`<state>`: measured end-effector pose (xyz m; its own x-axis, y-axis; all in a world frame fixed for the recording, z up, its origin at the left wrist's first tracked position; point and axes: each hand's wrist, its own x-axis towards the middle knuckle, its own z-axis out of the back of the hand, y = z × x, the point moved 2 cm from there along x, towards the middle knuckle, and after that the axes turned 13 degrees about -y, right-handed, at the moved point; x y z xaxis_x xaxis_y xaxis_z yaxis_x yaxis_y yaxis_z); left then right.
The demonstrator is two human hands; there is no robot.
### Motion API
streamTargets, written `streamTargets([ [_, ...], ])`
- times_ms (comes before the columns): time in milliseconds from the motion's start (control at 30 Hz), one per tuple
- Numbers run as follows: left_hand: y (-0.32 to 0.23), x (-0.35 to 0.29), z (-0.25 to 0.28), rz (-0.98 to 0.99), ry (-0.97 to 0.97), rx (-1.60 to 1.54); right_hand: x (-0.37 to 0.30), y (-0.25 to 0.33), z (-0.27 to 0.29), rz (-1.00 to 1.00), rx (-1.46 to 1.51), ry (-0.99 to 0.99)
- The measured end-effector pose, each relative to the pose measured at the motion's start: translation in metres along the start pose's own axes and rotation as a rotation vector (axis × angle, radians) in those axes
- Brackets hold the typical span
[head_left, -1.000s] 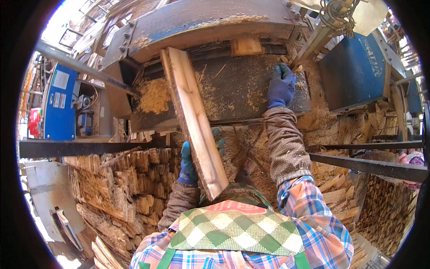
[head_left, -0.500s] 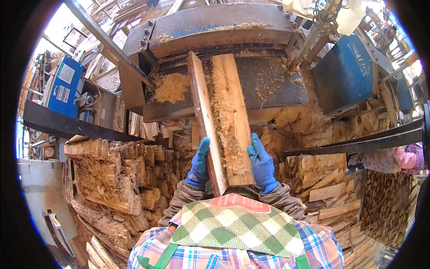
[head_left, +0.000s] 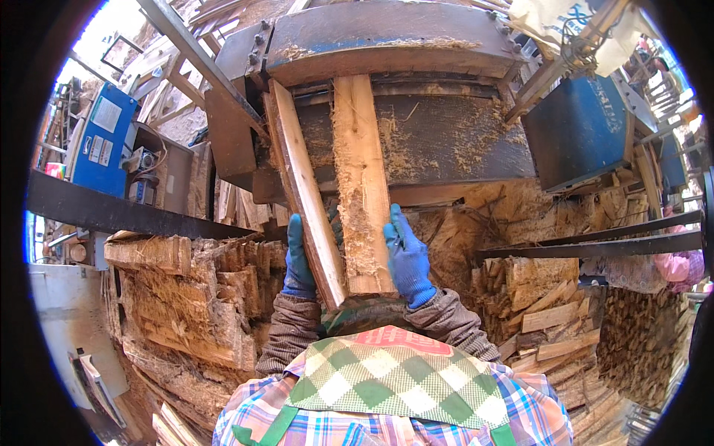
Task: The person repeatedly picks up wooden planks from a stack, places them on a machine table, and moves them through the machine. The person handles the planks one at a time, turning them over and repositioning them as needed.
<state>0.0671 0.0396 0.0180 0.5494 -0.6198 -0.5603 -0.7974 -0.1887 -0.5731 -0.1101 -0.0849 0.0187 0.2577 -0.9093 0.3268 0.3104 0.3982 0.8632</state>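
Two rough wooden boards lie side by side before me, their far ends on the machine's dark metal table [head_left: 454, 149] and their near ends close to my body. The left board [head_left: 309, 182] leans on its edge, with dark bark along its outer side. The right board [head_left: 362, 171] lies flatter, its face rough and flecked with wood fibres. My left hand [head_left: 300, 267], in a blue glove, grips the left board's outer side. My right hand [head_left: 410, 264], gloved too, grips the right board's right edge, its thumb side upward. The undersides of both grips are hidden.
Beyond the table stands the machine's heavy metal housing [head_left: 387, 33]. Stacked rough boards [head_left: 178, 297] rise on my left, more wood pieces [head_left: 550, 320] on my right. Dark metal bars [head_left: 126, 208] cross at the left and right. A blue cabinet [head_left: 576, 134] stands right of the table.
Both boards have shifted left across the table, and the gap between their far ends has widened. My hands have moved left with them. The sawdust heap at the left is now mostly hidden.
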Motion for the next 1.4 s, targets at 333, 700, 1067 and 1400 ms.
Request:
streamTargets([
  [333, -0.001, 0.005, 0.034, 0.070, -0.080, 0.032, 0.030, 0.007, -0.035, 0.105, -0.163, -0.060],
  [700, -0.008, 0.007, 0.027, 0.104, 0.001, -0.026, 0.110, 0.022, -0.072, 0.220, -0.517, -0.057],
  [1067, -0.011, 0.001, 0.026, 0.143, -0.061, -0.020, 0.051, 0.039, -0.052, 0.622, -0.299, -0.190],
  [1400, -0.015, -0.012, -0.001, 0.108, -0.003, -0.102, 0.131, 0.013, -0.121, 0.452, -0.590, -0.063],
])
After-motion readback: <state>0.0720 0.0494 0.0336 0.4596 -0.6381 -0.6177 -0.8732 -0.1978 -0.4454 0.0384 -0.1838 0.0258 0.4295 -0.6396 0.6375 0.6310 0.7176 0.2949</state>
